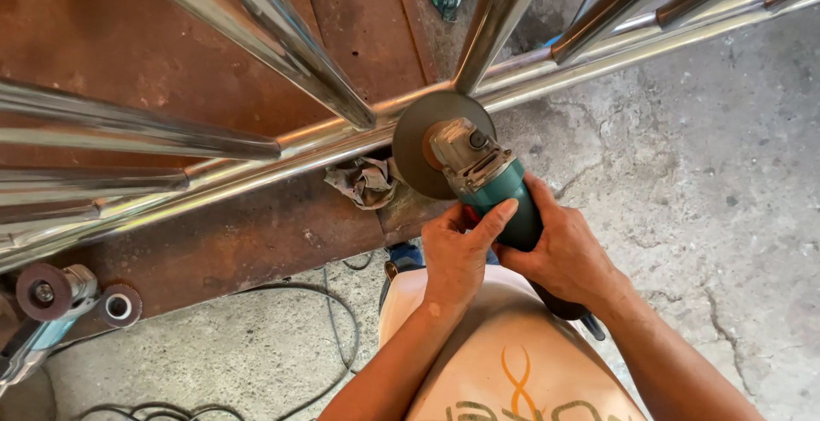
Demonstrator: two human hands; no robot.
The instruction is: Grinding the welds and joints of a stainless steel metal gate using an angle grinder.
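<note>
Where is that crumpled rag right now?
The crumpled rag lies mid-frame on the rusty plate, just under the shiny steel rail, left of the grinder's disc.

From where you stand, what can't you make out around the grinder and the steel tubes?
Head view only:
- Contact between the grinder disc and the steel tube joint: hidden behind the disc.
- Angle grinder rear body: covered by the left hand and right hand.
- Second grinder: cut off by the left edge.
- Crumpled rag: what lies beneath is hidden.
</note>
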